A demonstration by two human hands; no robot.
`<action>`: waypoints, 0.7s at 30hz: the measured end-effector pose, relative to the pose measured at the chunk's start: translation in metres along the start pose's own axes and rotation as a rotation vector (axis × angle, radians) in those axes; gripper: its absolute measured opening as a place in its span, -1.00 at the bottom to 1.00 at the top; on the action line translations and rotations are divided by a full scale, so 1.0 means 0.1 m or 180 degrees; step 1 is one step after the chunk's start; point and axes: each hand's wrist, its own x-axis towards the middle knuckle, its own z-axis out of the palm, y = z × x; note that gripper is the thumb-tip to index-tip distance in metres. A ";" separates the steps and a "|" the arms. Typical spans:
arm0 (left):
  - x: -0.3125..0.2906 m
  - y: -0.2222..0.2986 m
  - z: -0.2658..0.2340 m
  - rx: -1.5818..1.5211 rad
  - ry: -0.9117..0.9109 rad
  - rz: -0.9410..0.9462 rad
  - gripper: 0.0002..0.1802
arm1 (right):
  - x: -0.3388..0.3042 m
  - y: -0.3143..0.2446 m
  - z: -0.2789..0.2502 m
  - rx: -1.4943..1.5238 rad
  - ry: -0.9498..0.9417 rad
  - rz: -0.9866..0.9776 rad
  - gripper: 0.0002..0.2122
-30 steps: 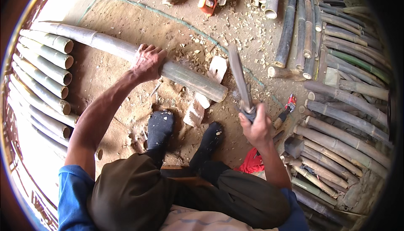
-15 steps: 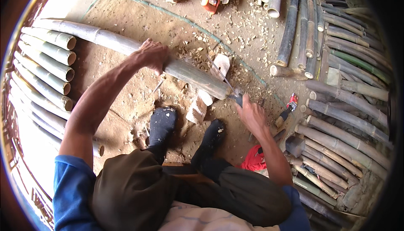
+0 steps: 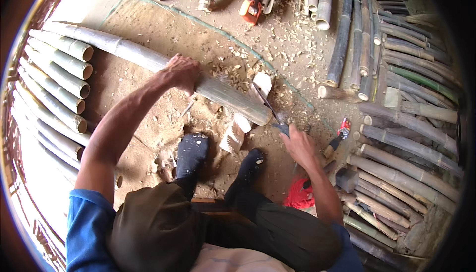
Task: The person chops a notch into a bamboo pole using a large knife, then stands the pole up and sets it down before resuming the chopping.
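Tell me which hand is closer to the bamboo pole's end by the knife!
Right. The right hand, holding the knife, is just past that pole end, toward the body. The left hand grips the bamboo pole farther back, up and left in the picture.

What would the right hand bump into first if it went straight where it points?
The right hand would probably meet the end of the bamboo pole, though depth is hard to judge.
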 end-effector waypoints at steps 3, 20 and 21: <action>-0.12 -0.06 0.08 -0.0099 0.0012 -0.0118 -0.47 | -0.23 -0.43 -0.51 0.0881 0.0430 -0.0031 -0.62; -0.21 -0.09 0.45 -0.0205 0.1767 0.0338 -0.46 | -0.39 -0.78 -0.73 0.1237 0.1254 -0.0864 -0.68; -0.20 -0.09 0.41 -0.0169 0.1802 0.0364 -0.47 | -0.32 -0.62 -0.47 0.1368 0.1532 -0.1029 -0.69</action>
